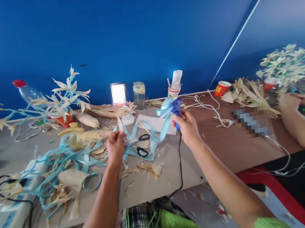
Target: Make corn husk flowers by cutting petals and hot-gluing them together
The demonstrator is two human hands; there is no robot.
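Pinches a husk strip (120, 124) in left hand (115, 145), left of scissors (143, 155); grips a glue gun (177, 109) in right hand (187, 126), right of them.

Blue wall (125, 28) behind, 1 thin white diagonal line (253, 13) at right. Long worktable (220, 149): grey-brown left, red-brown right. Grey floor (198, 204), scattered scraps. Red chair frame (295, 203) below right.
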